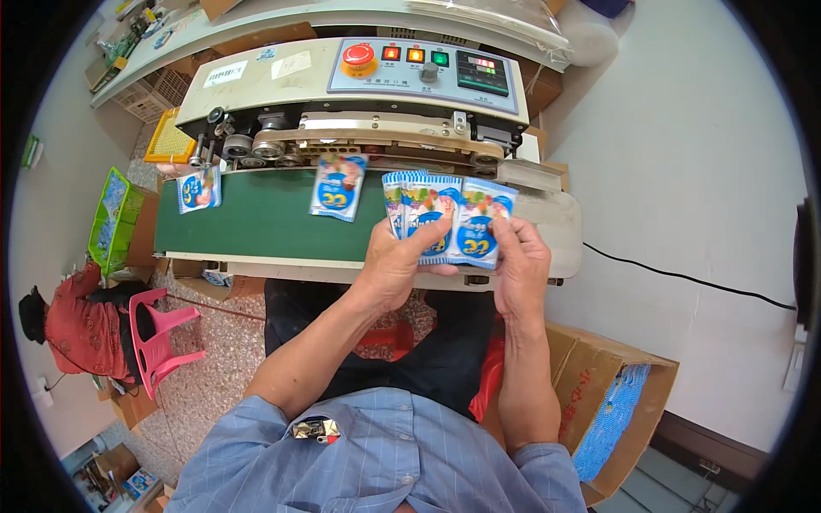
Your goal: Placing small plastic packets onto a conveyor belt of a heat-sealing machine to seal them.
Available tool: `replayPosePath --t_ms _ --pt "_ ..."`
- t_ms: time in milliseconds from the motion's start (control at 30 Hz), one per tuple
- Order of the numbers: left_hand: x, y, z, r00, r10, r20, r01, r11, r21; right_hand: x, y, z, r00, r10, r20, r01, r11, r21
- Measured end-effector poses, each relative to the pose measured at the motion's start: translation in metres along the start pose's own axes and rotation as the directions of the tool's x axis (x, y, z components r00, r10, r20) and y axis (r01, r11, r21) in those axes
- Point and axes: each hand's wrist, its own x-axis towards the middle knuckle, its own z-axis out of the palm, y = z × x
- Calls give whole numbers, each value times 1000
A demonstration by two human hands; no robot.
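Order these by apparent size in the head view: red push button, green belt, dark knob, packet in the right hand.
Largest to smallest:
1. green belt
2. packet in the right hand
3. red push button
4. dark knob

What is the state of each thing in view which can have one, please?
Left grip: closed on overlapping packets
Right grip: closed on the rightmost packet
Middle packet: printed side up
Left-end packet: printed side up
Red switch: lit
Amber switch: lit
Green switch: seems lit
Display: lit
Red button: cannot tell if pressed
Green belt: cannot tell if moving
Right cardboard box: open
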Motion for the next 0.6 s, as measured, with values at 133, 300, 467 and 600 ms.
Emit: replayPosePath --t_ms 133,300,467,600 --pt "-1 4 -9 999 -36 16 37 997 -73 12 0 -22 993 -46 -112 44 999 -26" --pt "-2 6 -9 1000 2 -27 -1 999 34 40 3 -34 987 -4 -161 -11 995 -95" --pt "1 7 -6 996 2 -94 4 998 70 61 10 -6 991 68 -113 -82 988 -128" --pt "6 4 -3 993 36 -110 -31 998 49 53 10 11 996 69 -57 -83 952 -295"
